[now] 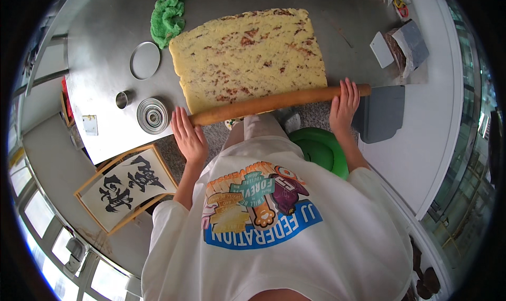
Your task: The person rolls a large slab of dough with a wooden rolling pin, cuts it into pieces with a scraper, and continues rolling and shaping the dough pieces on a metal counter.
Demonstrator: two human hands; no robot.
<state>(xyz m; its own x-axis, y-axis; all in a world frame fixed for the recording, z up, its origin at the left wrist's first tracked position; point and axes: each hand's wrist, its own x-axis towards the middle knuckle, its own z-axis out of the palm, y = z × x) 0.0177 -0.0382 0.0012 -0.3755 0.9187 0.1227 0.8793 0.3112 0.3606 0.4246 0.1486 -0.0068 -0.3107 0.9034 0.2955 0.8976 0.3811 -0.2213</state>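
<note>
A long wooden rolling pin [261, 102] lies across the near edge of a thick slab of yellow dough [249, 60] flecked with reddish-brown bits. My left hand [189, 137] is on the pin's left end, its fingers stretched forward. Close to the right end, my right hand [344, 109] lies over the pin with its fingers extended, and a short piece of wood sticks out beyond them. The slab is roughly rectangular and rests on a metal worktable [106, 24]. The pin covers part of its near edge.
Left of the dough are a green cloth [168, 18], a round metal ring [145, 60], a small ring cutter [123, 99], nested ring cutters [152, 116] and a scraper [90, 125]. Rightward are a white scraper [382, 50], a wrapped block [407, 48] and a grey bin [381, 115]. A green stool [322, 150] stands below.
</note>
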